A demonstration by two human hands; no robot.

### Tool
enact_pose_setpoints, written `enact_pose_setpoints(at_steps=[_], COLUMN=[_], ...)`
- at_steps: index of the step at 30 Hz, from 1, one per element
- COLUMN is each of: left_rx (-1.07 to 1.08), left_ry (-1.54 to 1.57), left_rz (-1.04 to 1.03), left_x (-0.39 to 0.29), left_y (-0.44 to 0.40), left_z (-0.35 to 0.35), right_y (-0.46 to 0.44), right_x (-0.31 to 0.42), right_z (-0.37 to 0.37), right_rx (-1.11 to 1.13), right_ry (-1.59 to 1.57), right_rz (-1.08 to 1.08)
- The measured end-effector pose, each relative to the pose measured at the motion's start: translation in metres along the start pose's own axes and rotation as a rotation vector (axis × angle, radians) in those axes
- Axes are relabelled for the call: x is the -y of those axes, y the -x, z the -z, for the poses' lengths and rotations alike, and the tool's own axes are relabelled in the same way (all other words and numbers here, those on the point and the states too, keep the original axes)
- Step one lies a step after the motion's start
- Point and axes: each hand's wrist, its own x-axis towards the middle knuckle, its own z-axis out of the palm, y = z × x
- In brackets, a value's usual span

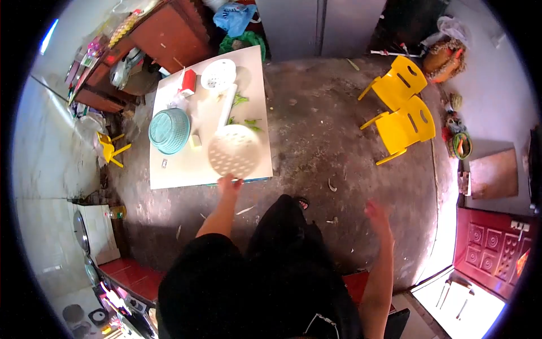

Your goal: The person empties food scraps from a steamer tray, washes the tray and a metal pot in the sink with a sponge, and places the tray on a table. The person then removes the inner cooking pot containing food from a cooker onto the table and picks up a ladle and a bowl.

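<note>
My left hand (pixel 230 183) is closed on the near rim of a round white perforated basket (pixel 234 151), which is over the near right part of a pale table (pixel 183 176). Behind the basket lies a long white object (pixel 227 107) whose kind I cannot make out, with green vegetable pieces (pixel 252 122) beside it. A teal colander (pixel 169 131) and a small pale yellow block (pixel 195 141) are to the left. At the table's far end are a white bowl with holes (pixel 218 74) and a red box (pixel 188 82). My right hand (pixel 377 214) hangs over the floor, slightly blurred, fingers apart, holding nothing.
Two yellow chairs (pixel 403 130) are on the concrete floor (pixel 316 135) to the right. A small yellow stool (pixel 110 148) stands left of the table. Wooden cabinets (pixel 169 37) line the far left, and a red door (pixel 491 248) is at the lower right.
</note>
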Motion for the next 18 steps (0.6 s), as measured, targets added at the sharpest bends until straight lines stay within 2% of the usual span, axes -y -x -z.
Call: enact_pose_setpoints(at_steps=[1, 2, 4, 5, 8, 9, 12, 16, 18], left_rx=[0.055, -0.176, -0.388, -0.650, -0.588, -0.509, -0.221, -0.187, -0.128], left_ry=[0.015, -0.001, -0.196, -0.775, -1.221, -1.511, -1.856, -1.813, -1.871], left_rz=[-0.114, -0.309, -0.522, -0.875, -0.951, -0.896, -0.870, -0.909, -0.905], left_x=[-0.024, -0.041, -0.083, -0.077, -0.098, -0.095, -0.065, -0.034, -0.025], left_y=[-0.006, -0.005, 0.016, -0.046, 0.008, 0.020, 0.020, 0.020, 0.015], left_z=[0.021, 0.031, 0.042, 0.083, 0.065, 0.059, 0.046, 0.030, 0.023], right_y=[0.002, 0.003, 0.001, 0.001, 0.001, 0.000, -0.002, 0.007, 0.024], right_x=[-0.012, -0.016, -0.021, -0.012, 0.024, 0.027, 0.032, 0.027, 0.035], right_z=[-0.006, -0.008, -0.010, -0.009, -0.012, -0.015, -0.022, -0.021, -0.009], right_rx=[-0.014, 0.020, 0.082, 0.107, 0.160, 0.152, 0.115, 0.031, 0.027], right_ry=[-0.093, -0.026, 0.113, 0.120, 0.118, 0.102, 0.041, 0.068, 0.067], right_rz=[-0.003, -0.055, -0.159, -0.171, -0.154, -0.113, -0.029, 0.024, -0.061])
